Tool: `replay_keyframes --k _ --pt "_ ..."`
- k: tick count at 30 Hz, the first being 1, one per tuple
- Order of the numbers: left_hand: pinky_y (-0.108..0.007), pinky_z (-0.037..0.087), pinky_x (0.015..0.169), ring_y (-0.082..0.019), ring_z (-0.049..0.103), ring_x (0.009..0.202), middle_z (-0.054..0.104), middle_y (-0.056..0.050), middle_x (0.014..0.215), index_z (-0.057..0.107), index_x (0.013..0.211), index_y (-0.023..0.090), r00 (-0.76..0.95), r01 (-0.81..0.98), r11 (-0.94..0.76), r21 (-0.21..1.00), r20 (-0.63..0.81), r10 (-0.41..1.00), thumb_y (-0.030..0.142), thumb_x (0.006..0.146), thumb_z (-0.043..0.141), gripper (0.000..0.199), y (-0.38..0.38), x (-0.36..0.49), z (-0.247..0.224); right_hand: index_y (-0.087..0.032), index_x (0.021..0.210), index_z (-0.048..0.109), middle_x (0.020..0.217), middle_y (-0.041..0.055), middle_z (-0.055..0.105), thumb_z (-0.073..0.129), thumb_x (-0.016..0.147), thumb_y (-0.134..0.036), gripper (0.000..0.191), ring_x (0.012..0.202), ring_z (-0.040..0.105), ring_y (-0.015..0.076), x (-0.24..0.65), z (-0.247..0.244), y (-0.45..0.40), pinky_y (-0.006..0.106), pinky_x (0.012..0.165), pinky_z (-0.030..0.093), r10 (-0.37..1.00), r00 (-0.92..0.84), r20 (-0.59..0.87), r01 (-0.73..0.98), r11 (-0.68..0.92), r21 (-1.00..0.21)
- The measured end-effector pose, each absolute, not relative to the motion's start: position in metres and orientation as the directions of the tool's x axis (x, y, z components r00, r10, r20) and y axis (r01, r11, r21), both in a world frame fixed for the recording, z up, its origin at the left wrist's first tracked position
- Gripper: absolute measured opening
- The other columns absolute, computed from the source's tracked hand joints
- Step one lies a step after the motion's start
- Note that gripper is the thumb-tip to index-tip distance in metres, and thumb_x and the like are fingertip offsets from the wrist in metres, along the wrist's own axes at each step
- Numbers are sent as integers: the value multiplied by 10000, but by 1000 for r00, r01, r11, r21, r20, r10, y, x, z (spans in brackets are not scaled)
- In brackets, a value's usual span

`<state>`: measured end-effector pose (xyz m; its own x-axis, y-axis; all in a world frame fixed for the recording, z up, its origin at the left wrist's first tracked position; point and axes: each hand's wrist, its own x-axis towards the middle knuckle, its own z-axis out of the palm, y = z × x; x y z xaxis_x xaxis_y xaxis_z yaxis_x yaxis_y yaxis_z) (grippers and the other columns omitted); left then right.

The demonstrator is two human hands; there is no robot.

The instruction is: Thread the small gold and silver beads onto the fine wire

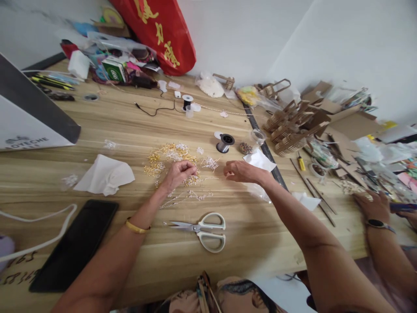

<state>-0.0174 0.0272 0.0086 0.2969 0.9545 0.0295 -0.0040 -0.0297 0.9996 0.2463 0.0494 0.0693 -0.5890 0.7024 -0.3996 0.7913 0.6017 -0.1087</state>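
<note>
My left hand [179, 174] is closed in a pinch over the right part of a pile of small gold and silver jewellery pieces [156, 163]; what it pinches is too small to name. To its right, my right hand [236, 171] hovers over the table with fingers bent together, and what they hold, if anything, cannot be made out. Between the hands lie thin silver pins [210, 163]. A beaded chain [185, 198] lies below my left hand. Closer to me rest white-handled scissors [198, 229] with slightly parted blades.
A wire spool [224, 143], a dish of beads [245, 148] and white paper [259, 160] sit beyond my right hand. A tissue [106, 174] and black phone [76, 243] lie left. Small woven baskets [286, 130] stand at right, near another person's hand [371, 204].
</note>
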Motion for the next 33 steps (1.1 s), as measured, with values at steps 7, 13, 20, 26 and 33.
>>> replay_keyframes --k 7,13,20,26,33 --pt "-275 475 686 -145 603 671 669 -20 686 637 710 157 308 -1 -44 999 42 951 391 738 679 240 28 -17 8 -174 838 700 864 65 658 560 860 -215 147 739 594 141 250 84 47 243 643 376 677 -611 -409 784 590 -195" --pt "-286 467 718 -165 613 762 677 -35 787 654 719 165 339 15 -166 986 151 928 355 756 676 195 27 -12 6 -156 904 679 868 39 677 523 914 -328 232 685 640 103 245 112 48 223 632 459 581 -724 -371 650 397 -648" --pt "-381 373 1023 -232 532 1227 619 -102 1273 633 721 171 508 -133 -57 990 117 853 341 791 662 186 11 6 23 -119 870 669 726 35 668 608 860 -428 315 651 651 114 240 121 58 205 574 486 604 -728 -325 524 184 -832" --pt "-360 450 885 -219 634 998 711 -113 1069 671 798 168 600 -129 55 990 34 800 409 780 669 242 3 17 22 -132 903 678 738 29 674 650 822 -479 358 632 620 95 237 95 68 203 570 490 638 -715 -286 436 88 -896" --pt "-316 452 807 -168 634 781 709 -49 780 673 757 161 502 -185 106 977 1 865 350 794 652 194 7 10 12 -147 827 637 679 0 622 637 810 -480 334 576 573 79 254 67 73 188 527 446 888 -441 -131 369 46 -928"
